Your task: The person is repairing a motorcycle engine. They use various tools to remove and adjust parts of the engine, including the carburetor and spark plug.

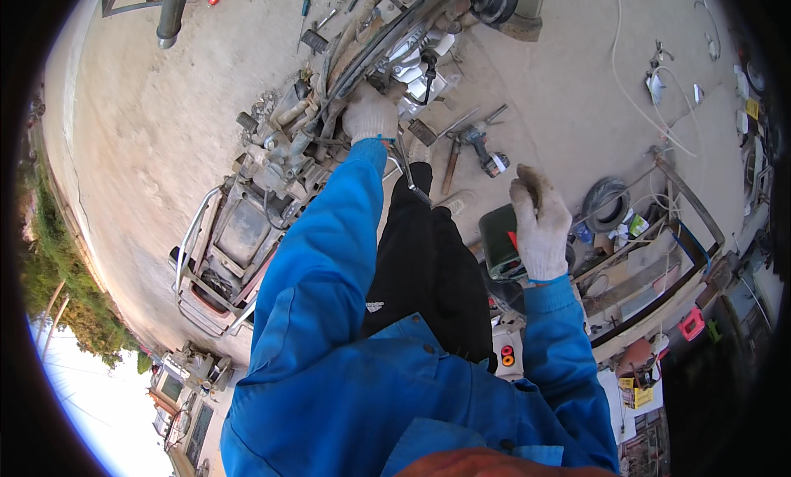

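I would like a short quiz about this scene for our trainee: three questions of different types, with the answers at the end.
1. Multiple choice: Which hand reaches in among the dirty, grey-brown metal machine parts? A) right; B) left; C) both.
2. True or false: A grey-and-black cordless drill lies on the pale, dusty ground.
3. Fill the gap: In the picture, the dark green, boxy container appears just to the ____ of the right hand, which wears an off-white fabric glove.

Key:
1. B: the left hand, also in an off-white fabric glove.
2. True.
3. Left.
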Motion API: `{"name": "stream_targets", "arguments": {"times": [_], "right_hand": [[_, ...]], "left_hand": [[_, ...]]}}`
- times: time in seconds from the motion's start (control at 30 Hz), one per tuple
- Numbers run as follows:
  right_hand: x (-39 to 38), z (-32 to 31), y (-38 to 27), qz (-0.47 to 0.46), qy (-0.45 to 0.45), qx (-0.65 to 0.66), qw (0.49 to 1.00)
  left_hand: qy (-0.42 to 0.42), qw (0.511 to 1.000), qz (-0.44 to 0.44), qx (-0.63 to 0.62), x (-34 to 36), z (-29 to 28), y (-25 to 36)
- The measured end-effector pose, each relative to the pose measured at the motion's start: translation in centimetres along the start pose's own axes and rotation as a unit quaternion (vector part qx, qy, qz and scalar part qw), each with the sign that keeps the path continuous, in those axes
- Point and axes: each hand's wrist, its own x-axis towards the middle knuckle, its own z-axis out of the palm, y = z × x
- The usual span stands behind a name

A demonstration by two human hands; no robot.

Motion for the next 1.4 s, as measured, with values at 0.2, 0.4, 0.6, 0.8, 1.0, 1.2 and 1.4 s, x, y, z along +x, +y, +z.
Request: {"name": "stream_targets", "arguments": {"times": [0.2, 0.4, 0.6, 0.8, 1.0, 1.2, 1.4], "right_hand": [[0.6, 2.3, 1.1, 0.047, -0.068, -0.013, 0.996], [0.0, 4.3, 2.8, 0.023, -0.065, -0.015, 0.998], [0.0, 5.2, 4.5, -0.012, -0.059, -0.022, 0.998], [0.5, 6.7, 5.5, -0.029, -0.071, -0.032, 0.997], [2.8, 9.8, 3.5, -0.062, -0.079, -0.034, 0.994], [10.6, 17.0, -1.8, -0.172, -0.068, -0.169, 0.968], [16.5, 24.1, -1.7, -0.085, -0.051, -0.293, 0.951]], "left_hand": [[0.069, 0.982, 0.053, -0.170, -3.6, -1.9, -0.7], [0.191, 0.957, 0.147, -0.164, -4.4, 1.1, -1.1], [0.214, 0.944, 0.225, -0.114, -3.1, 1.6, -1.8], [0.193, 0.949, 0.233, -0.088, -2.2, 1.8, -2.1], [0.177, 0.945, 0.242, -0.128, -2.0, 1.4, -2.0], [0.133, 0.964, 0.179, -0.146, -3.6, 0.2, -1.0], [0.095, 0.937, 0.111, -0.319, -4.7, 4.8, -1.6]]}}
